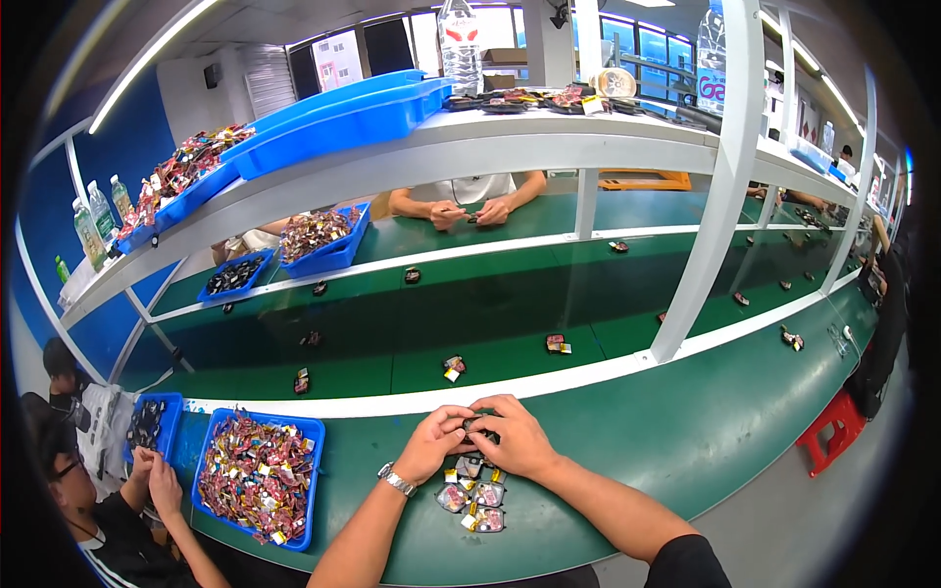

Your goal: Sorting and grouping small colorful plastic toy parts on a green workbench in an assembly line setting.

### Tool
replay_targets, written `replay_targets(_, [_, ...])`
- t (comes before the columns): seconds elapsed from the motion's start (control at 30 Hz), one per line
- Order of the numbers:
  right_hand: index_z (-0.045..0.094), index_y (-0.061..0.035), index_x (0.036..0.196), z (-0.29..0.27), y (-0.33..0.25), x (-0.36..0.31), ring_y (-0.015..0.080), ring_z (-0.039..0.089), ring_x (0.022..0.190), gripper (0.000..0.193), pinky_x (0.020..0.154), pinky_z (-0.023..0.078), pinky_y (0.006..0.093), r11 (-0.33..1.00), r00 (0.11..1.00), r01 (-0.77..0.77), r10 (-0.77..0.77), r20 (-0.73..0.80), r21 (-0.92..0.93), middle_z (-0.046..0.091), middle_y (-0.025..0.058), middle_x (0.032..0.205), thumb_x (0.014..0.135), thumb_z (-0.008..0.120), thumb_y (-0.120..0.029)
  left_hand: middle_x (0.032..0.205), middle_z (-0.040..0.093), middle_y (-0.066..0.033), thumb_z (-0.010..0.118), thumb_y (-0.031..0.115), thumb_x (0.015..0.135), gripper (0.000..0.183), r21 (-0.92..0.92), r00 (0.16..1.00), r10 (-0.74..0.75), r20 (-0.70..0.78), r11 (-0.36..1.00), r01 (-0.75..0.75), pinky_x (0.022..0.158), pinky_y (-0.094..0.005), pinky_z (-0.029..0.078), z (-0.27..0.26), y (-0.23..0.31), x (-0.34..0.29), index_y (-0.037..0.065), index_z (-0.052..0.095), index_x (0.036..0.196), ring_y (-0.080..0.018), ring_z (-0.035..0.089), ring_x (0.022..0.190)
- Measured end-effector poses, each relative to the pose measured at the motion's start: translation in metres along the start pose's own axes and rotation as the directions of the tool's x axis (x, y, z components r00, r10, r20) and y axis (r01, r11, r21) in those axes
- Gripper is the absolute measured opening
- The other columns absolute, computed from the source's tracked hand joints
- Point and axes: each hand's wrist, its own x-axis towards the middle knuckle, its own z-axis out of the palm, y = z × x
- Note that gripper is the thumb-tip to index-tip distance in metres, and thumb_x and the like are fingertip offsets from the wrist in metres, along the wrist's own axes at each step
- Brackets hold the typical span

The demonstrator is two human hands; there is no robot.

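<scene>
My left hand (435, 443), with a metal-band watch at the wrist, and my right hand (512, 440) meet above the green bench. The fingers of both close round a small black part (477, 428), mostly hidden by them. Just below my hands lies a group of several small assemblies (487, 495), each a dark rounded casing with pale and yellow tabs. Left of my left forearm stands a blue tray (317, 480), heaped with small red, white and yellow pieces on wires.
Beyond a white rail, a dark green conveyor belt (510, 318) carries scattered small assemblies. Overhead runs a white shelf (549, 147) with blue bins (333, 122), held by a white post (711, 225). A co-worker sits at left beside a smaller blue tray (174, 416); another works across the belt.
</scene>
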Motion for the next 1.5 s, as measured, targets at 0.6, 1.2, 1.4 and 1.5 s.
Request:
replay_targets(0.6, [0.073, -0.0081, 0.095, 0.006, 0.003, -0.005, 0.0264, 0.057, 0.110, 0.016, 0.091, 0.050, 0.0371, 0.991, 0.996, -0.089, 0.090, -0.009, 0.098, 0.063, 0.0067, 0.114, 0.079, 0.072, -0.009, 0.122, 0.060, -0.0134, 0.052, 0.009, 0.098, 0.026, -0.085, 1.000, 0.027, 0.013, 0.996, -0.026, 0.094, -0.0358, 0.054, -0.001, -0.001, 0.001, 0.005, 0.047, 0.123, -0.0211, 0.061, 0.111])
replay_targets(1.2, [0.072, -0.0077, 0.097, 0.007, -0.004, -0.004, 0.0280, 0.053, 0.114, 0.019, 0.095, 0.048, 0.0379, 0.992, 0.997, -0.061, 0.066, -0.039, 0.112, 0.061, 0.0073, 0.118, 0.079, 0.071, -0.009, 0.130, 0.056, -0.0178, 0.052, 0.006, 0.098, 0.021, -0.095, 0.998, 0.054, -0.012, 0.994, -0.055, 0.097, -0.0379, 0.053, -0.004, -0.005, 0.001, 0.004, 0.048, 0.118, -0.0231, 0.059, 0.116])
replay_targets(1.4, [0.072, -0.0090, 0.099, 0.012, 0.003, -0.006, 0.0280, 0.054, 0.116, 0.020, 0.097, 0.047, 0.0388, 0.965, 0.994, -0.101, 0.109, -0.019, 0.242, 0.061, 0.0074, 0.124, 0.079, 0.071, -0.008, 0.128, 0.057, -0.0174, 0.053, 0.006, 0.097, 0.022, -0.095, 0.998, 0.062, -0.027, 0.993, -0.065, 0.097, -0.0381, 0.053, -0.005, -0.008, 0.000, 0.003, 0.048, 0.119, -0.0229, 0.060, 0.115])
replay_targets(1.5, [0.072, -0.0096, 0.100, 0.013, 0.001, -0.006, 0.0283, 0.053, 0.119, 0.021, 0.098, 0.046, 0.0392, 0.965, 0.995, -0.091, 0.097, -0.013, 0.246, 0.059, 0.0078, 0.129, 0.079, 0.070, -0.007, 0.130, 0.056, -0.0181, 0.054, 0.005, 0.097, 0.023, -0.051, 0.996, 0.063, -0.064, 0.997, -0.066, 0.096, -0.0369, 0.053, -0.006, -0.008, 0.000, 0.003, 0.048, 0.119, -0.0227, 0.060, 0.115])
